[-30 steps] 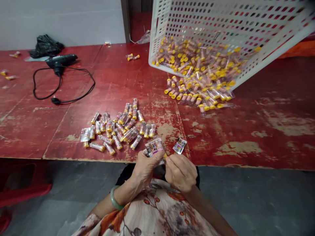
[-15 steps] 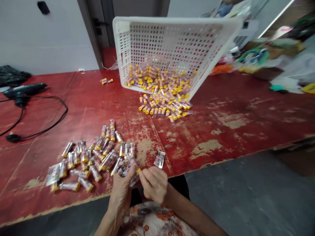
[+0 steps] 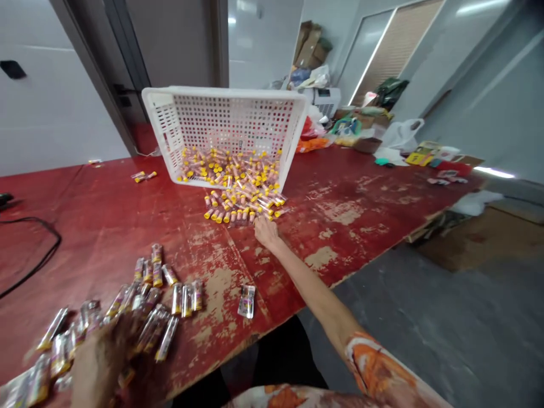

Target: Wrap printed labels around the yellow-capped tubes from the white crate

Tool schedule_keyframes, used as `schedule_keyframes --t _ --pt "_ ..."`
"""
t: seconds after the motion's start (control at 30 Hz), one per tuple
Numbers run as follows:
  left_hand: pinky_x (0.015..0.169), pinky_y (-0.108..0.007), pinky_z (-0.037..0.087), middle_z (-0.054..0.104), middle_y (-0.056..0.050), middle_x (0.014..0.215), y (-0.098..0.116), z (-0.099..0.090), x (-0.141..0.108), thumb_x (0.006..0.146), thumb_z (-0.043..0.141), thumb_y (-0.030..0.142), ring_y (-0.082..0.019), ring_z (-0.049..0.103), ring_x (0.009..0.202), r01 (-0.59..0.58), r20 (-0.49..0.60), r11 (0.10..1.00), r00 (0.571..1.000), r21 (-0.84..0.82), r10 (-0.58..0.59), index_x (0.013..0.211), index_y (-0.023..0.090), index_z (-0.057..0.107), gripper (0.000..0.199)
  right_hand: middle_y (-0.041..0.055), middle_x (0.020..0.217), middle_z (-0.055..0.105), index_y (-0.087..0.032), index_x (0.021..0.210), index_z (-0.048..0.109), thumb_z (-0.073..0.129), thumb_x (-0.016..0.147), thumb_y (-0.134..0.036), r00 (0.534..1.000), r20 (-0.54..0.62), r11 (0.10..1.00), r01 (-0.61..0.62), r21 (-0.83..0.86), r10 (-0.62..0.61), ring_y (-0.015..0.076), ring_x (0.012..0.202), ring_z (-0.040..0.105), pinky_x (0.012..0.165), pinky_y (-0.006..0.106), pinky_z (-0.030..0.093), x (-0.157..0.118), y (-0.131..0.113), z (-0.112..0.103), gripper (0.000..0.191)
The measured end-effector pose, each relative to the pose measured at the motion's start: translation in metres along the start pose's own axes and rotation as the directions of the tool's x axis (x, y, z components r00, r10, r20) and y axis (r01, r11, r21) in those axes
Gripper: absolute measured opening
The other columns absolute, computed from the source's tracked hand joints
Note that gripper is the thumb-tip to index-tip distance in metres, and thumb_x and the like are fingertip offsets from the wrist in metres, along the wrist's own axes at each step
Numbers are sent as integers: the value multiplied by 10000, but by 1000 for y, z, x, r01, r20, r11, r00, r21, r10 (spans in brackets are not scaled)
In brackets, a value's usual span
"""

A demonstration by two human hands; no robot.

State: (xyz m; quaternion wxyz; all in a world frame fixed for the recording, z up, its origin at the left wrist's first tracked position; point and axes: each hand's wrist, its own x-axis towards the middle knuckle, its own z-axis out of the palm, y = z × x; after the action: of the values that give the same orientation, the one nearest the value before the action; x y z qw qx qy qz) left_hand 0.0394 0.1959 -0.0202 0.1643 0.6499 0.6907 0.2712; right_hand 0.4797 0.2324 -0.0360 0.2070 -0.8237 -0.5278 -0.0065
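In the head view, a grey door (image 3: 181, 45) and pale wall panels (image 3: 34, 119) stand behind a worn red table (image 3: 348, 187), its paint scuffed down to bare patches. On it a white perforated basket (image 3: 225, 92) lies tipped on its side, and small clear tubes with yellow caps (image 3: 238, 216) fill its lower part and spill out in front. The right hand (image 3: 266, 231) reaches to the near edge of that spill, fingers curled together at the tubes; whether they close on one cannot be told. The left hand (image 3: 97, 362), blurred, is over the sleeved tubes (image 3: 176, 299) at lower left, and its grip cannot be made out. A loose printed sleeve (image 3: 246, 301) lies between the two groups, near the table's front edge. The tubes look light, stiff and smooth, likely to roll or slip if pinched off-centre; the barrel just below the cap seems the surest hold. The sleeve seems thin and easily creased, best lifted by an edge between fingertip and thumb.
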Motion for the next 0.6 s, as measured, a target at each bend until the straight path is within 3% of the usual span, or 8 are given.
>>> schedule_keyframes --t 0.1,0.17,0.23,0.3,0.37,0.4,0.5,0.6 --pt "524 -291 316 568 -56 574 19 -6 -14 765 545 384 -194 491 557 0 -270 1000 963 22 6 657 191 646 243 159 1076 612 -96 1060 603 581 829 -226 997 53 991 -70 110 64 252 1012 573 876 390 443 -2 1 -3 266" --pt "540 -271 385 617 -55 672 40 -10 -28 778 554 433 -182 545 614 94 -395 944 892 -317 -221 746 174 646 277 187 993 624 -69 1062 603 581 741 -178 993 73 971 -105 215 92 287 968 577 836 404 437 -8 2 -9 340" --pt "523 -253 433 625 -29 671 62 -9 -42 734 625 451 -150 560 569 189 -151 656 892 -730 -425 781 164 635 291 148 935 620 -93 1103 581 545 709 -223 991 91 929 -123 350 97 261 876 577 752 371 446 -21 3 -15 417" --pt "517 -247 469 626 -34 646 81 -1 -54 646 721 407 -141 579 553 419 309 294 882 -859 -355 727 137 631 296 90 866 604 -145 1092 567 470 723 -294 989 134 854 -119 507 58 190 692 543 612 309 430 -44 2 -21 409" --pt "534 -248 502 649 -51 658 93 10 -66 595 778 336 -147 612 570 576 547 100 808 -812 -219 754 112 658 299 51 803 584 -193 1018 555 400 727 -346 979 206 731 -136 669 -6 123 506 422 475 257 353 -81 -6 -28 363" --pt "554 -254 520 664 -60 673 97 16 -72 597 790 314 -149 625 579 603 587 75 794 -794 -158 784 103 673 305 39 803 578 -213 959 546 387 720 -361 968 248 612 -171 772 -44 97 457 355 433 233 304 -103 -13 -31 323" --pt "607 -280 553 698 -77 711 106 30 -87 617 809 283 -164 655 613 608 604 110 794 -786 -69 832 98 696 306 11 733 556 -203 799 551 544 626 -311 856 467 -29 -484 874 -222 51 419 273 396 192 183 -167 -46 -34 204" --pt "605 -277 553 704 -61 719 109 41 -96 578 840 248 -158 650 616 577 568 143 817 -804 -104 793 107 698 294 -12 612 524 -182 785 606 622 668 -321 803 536 -78 -571 817 -261 65 441 341 413 197 225 -207 -81 -29 182"
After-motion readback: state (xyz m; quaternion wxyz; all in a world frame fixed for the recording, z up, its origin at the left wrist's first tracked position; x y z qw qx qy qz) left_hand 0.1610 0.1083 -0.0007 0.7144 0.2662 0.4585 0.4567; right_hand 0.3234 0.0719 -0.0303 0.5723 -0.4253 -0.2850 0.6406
